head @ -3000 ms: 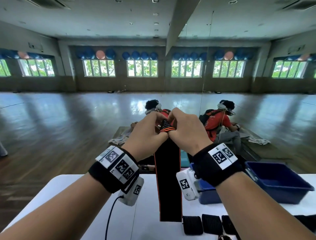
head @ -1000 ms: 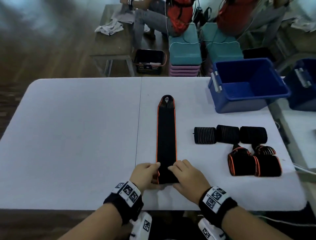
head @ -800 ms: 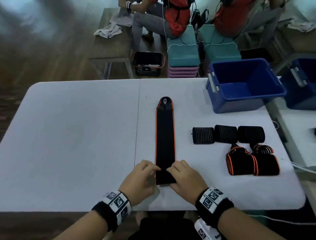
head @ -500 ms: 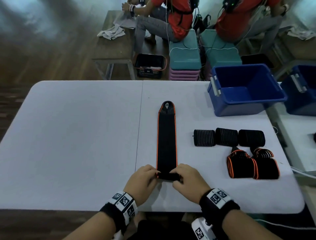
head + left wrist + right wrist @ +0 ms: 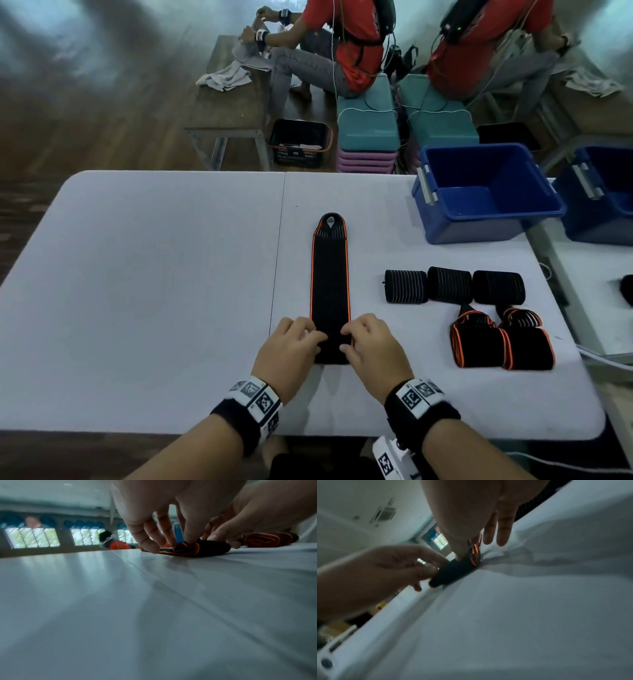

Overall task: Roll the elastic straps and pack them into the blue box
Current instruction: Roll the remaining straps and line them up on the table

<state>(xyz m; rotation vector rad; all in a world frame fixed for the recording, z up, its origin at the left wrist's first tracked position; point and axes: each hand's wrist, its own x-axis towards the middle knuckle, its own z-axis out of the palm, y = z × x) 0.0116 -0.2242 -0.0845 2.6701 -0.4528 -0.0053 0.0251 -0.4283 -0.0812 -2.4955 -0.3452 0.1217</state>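
One elastic strap (image 5: pixel 329 281), black with orange edging, lies flat on the white table (image 5: pixel 154 291) and runs straight away from the hands, its looped end farthest from them. Its near end is turned over into a small roll (image 5: pixel 202 548) that sits between the two hands.

Left hand (image 5: pixel 289 356): fingers curled down, tips on the left end of the roll, thumb against it; it pinches the roll. Right hand (image 5: pixel 371 353): thumb and first fingers pinch the right end of the roll; the right wrist view shows two of its outer fingers (image 5: pixel 504 524) straight and lifted off the strap.

Count, right of the right hand: three black rolled straps (image 5: pixel 452 286) in a row, touching side by side; nearer the person, two orange-edged rolled straps (image 5: pixel 500 346), also touching. Total finished rolls: five.

One blue box (image 5: pixel 479 195) stands beyond and to the right of the hands, past the row of three; no straps visible inside it. A second blue box (image 5: pixel 603 195) is at the far right edge of the head view.

Two people in red shirts (image 5: pixel 359 37) sit beyond the table.
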